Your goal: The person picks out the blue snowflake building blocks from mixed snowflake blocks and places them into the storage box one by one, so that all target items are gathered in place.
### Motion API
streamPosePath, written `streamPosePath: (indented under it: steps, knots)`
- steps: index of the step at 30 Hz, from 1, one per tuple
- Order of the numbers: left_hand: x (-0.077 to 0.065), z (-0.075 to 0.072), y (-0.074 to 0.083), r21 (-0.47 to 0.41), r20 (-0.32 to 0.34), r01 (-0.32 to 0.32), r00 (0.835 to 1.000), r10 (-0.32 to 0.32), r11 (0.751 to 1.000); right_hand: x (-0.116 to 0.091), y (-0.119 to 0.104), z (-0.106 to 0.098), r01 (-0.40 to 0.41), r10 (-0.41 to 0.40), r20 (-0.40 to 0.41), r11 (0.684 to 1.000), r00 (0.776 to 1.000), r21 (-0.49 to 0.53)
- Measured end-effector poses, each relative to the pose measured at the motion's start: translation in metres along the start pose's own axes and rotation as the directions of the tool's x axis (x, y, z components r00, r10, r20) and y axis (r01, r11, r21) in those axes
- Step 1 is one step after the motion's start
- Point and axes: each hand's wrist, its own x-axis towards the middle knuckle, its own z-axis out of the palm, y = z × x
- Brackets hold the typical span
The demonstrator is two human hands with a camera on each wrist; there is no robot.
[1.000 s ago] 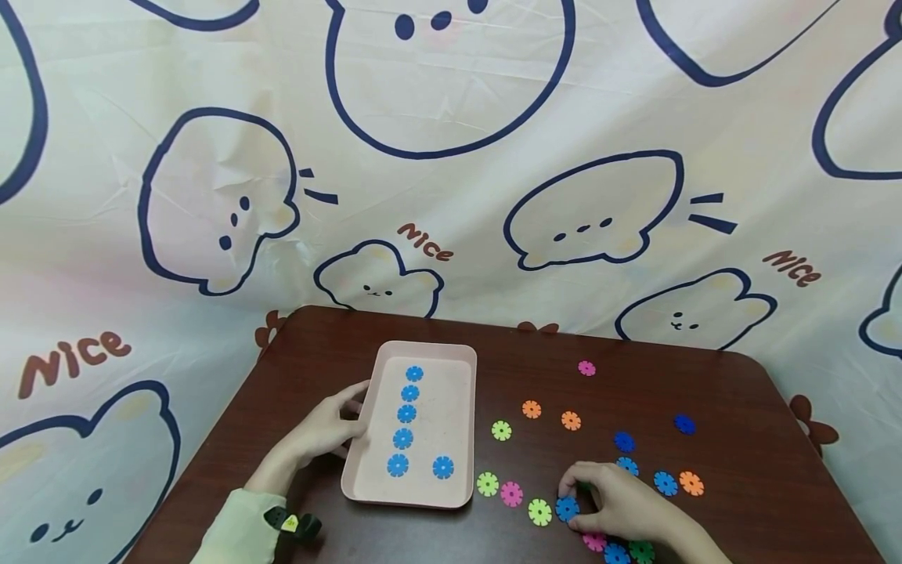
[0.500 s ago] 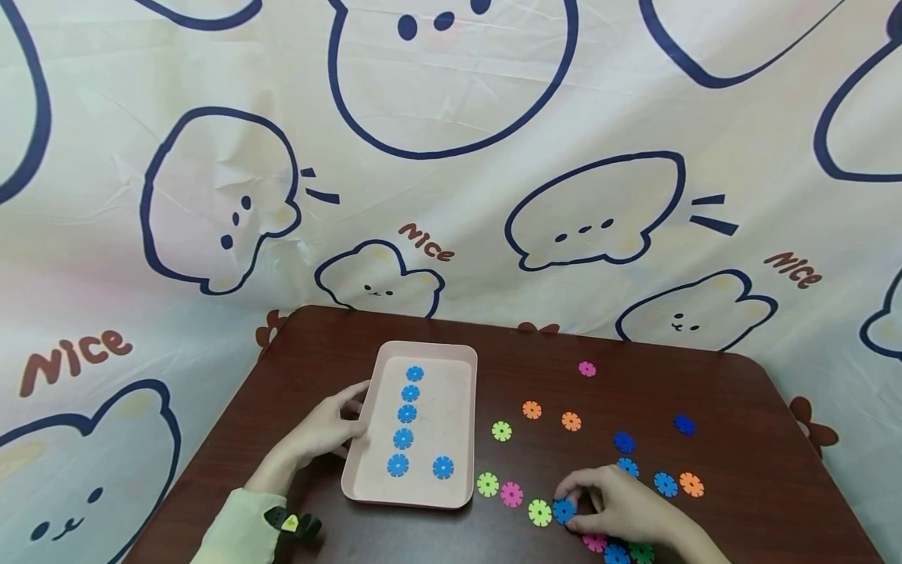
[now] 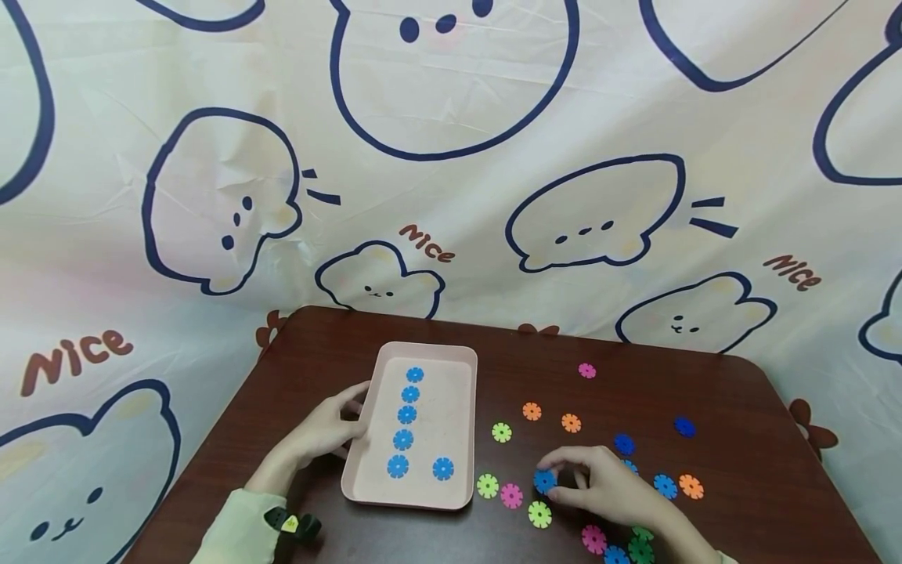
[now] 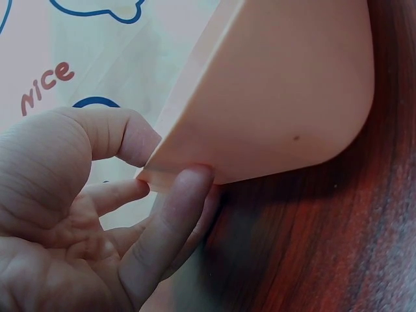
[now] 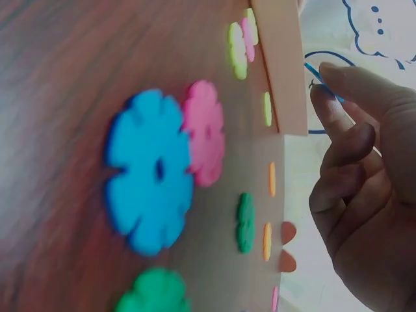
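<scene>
My left hand (image 3: 327, 423) grips the left edge of a pale pink tray (image 3: 461, 407), with thumb and fingers on either side of the rim in the left wrist view. In the tray lie a column of light blue notched discs (image 3: 406, 414) and a single blue disc (image 3: 443, 468) at the lower right. My right hand (image 3: 609, 486) pinches another blue notched disc (image 3: 544, 481) between thumb and fingertip, above the table right of the tray. In the right wrist view that disc (image 5: 313, 70) shows edge-on, mostly covered by the fingers.
Loose notched discs lie on the dark brown table (image 3: 338, 333) right of the tray: yellow-green (image 3: 539, 515), pink (image 3: 593, 539), orange (image 3: 691, 486), dark blue (image 3: 684, 427) and green (image 3: 641, 551). A cartoon-print cloth (image 3: 451, 196) hangs behind the table.
My right hand has lifted the blue disc and moved it up and left from beside the yellow-green disc. The left hand and tray have stayed in place.
</scene>
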Motion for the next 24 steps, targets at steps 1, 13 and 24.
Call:
streamPosePath:
  steps: [1,13,24]
  knots:
    - [0.0,0.0,0.0,0.002,0.0,-0.002,1.0,0.002,1.0,0.002,-0.002,0.001,0.0,0.0,-0.008,1.0,1.0,0.0]
    - [0.0,0.001,0.0,0.002,-0.005,0.0,1.0,0.0,1.0,0.035,-0.02,0.015,-0.024,0.022,-0.084,0.999,0.996,-0.023]
    - [-0.001,0.0,0.002,-0.015,-0.008,0.015,1.0,-0.015,1.0,0.072,-0.031,0.037,0.023,-0.021,-0.127,1.0,0.992,0.015]
